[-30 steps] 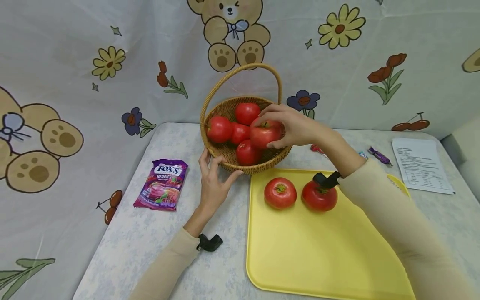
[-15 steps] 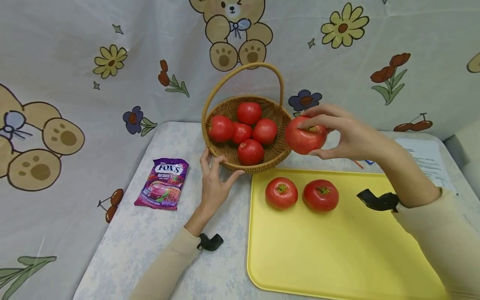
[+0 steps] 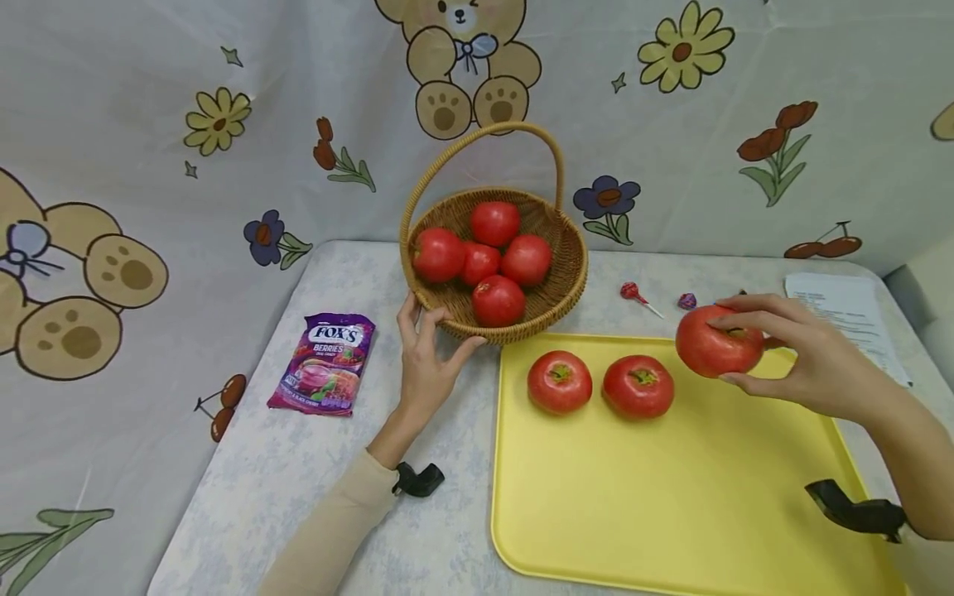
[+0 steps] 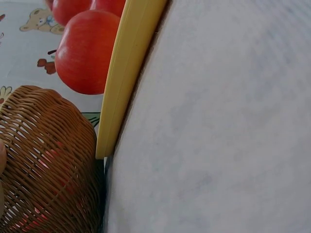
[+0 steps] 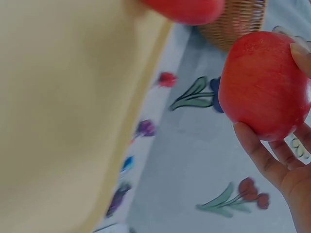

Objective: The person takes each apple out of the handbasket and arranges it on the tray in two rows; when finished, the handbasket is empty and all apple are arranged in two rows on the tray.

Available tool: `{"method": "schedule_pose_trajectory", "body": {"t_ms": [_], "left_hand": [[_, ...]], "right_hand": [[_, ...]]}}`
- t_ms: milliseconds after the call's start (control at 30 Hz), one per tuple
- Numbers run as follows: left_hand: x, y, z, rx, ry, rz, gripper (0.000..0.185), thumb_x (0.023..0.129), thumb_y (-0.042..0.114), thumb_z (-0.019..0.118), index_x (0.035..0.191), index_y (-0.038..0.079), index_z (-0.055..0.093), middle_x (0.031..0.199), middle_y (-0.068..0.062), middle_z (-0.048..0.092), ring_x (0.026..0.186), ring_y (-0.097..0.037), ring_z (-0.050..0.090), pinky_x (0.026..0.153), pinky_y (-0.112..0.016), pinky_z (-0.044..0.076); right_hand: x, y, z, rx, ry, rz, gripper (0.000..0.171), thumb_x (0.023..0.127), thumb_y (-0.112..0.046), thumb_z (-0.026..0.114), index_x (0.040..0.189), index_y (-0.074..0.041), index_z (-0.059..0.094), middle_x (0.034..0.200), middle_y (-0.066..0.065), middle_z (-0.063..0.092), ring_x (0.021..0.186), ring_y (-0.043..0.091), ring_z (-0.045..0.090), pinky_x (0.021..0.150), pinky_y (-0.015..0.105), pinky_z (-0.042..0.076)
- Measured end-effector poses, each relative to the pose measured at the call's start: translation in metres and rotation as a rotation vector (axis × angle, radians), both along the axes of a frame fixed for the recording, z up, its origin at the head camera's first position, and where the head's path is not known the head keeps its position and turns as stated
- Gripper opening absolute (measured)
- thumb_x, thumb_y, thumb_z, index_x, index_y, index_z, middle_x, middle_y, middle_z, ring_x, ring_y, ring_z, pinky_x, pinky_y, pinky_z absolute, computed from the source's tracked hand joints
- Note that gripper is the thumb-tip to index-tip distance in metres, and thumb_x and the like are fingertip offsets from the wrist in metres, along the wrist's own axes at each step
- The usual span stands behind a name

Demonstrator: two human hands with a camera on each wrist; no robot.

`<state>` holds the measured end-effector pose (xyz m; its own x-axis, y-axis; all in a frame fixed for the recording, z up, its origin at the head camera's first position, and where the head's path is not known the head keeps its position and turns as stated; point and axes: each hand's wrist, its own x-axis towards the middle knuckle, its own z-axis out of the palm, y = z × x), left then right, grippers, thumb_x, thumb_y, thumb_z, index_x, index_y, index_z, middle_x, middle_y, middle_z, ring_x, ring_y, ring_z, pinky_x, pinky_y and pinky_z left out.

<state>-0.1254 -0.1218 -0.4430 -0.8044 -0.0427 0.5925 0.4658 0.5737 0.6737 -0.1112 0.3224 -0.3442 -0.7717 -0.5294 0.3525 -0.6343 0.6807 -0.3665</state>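
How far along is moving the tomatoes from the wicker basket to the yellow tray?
Two red tomatoes already sit on the yellow plastic tray. The right hand holds a third tomato above the tray. Five remain in the wicker basket, which the left hand steadies.

Bright, even light, soft shadows; wrist views blurred, head view edge-warped.
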Motion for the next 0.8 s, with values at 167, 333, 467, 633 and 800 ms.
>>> {"method": "schedule_pose_trajectory", "body": {"t_ms": [167, 333, 467, 633, 800], "left_hand": [[0.000, 0.001, 0.002, 0.000, -0.009, -0.005, 0.050, 0.080, 0.034, 0.081, 0.112, 0.008, 0.052, 0.154, -0.025, 0.019, 0.144, -0.033, 0.026, 0.099, -0.051, 0.046], [0.001, 0.001, 0.002, 0.003, -0.022, 0.000, 0.050, 0.080, 0.034, 0.081, 0.113, 0.009, 0.052, 0.153, -0.025, 0.019, 0.144, -0.035, 0.026, 0.100, -0.052, 0.045], [0.001, 0.000, 0.003, 0.011, -0.020, 0.007, 0.050, 0.080, 0.033, 0.082, 0.112, 0.009, 0.053, 0.153, -0.025, 0.020, 0.143, -0.037, 0.027, 0.099, -0.054, 0.045], [0.002, 0.000, 0.001, 0.010, -0.027, 0.000, 0.050, 0.080, 0.032, 0.082, 0.113, 0.009, 0.052, 0.152, -0.025, 0.020, 0.144, -0.034, 0.027, 0.100, -0.054, 0.044], [0.002, 0.002, 0.002, 0.007, -0.027, 0.002, 0.050, 0.080, 0.034, 0.081, 0.113, 0.009, 0.052, 0.152, -0.026, 0.020, 0.143, -0.033, 0.027, 0.101, -0.053, 0.044]], "right_hand": [[0.018, 0.017, -0.025, -0.026, -0.065, -0.027, 0.080, 0.046, 0.008, 0.094, 0.118, -0.015, 0.068, 0.130, -0.003, 0.053, 0.119, -0.008, 0.036, 0.077, 0.001, 0.039], [0.030, 0.019, -0.044, -0.043, -0.131, -0.033, 0.079, 0.051, 0.004, 0.093, 0.122, -0.017, 0.065, 0.128, 0.001, 0.054, 0.117, -0.007, 0.035, 0.077, 0.002, 0.040], [0.032, 0.016, -0.051, -0.027, -0.133, -0.036, 0.077, 0.053, 0.003, 0.093, 0.122, -0.018, 0.066, 0.129, 0.006, 0.055, 0.117, -0.005, 0.034, 0.076, 0.004, 0.040], [0.035, 0.015, -0.057, -0.012, -0.165, -0.062, 0.076, 0.055, 0.002, 0.092, 0.122, -0.020, 0.066, 0.131, 0.007, 0.054, 0.115, -0.005, 0.032, 0.070, 0.010, 0.044], [0.039, 0.012, -0.059, 0.020, -0.136, -0.075, 0.078, 0.055, -0.001, 0.093, 0.124, -0.022, 0.064, 0.132, 0.008, 0.053, 0.116, 0.006, 0.037, 0.080, 0.003, 0.039]]}}
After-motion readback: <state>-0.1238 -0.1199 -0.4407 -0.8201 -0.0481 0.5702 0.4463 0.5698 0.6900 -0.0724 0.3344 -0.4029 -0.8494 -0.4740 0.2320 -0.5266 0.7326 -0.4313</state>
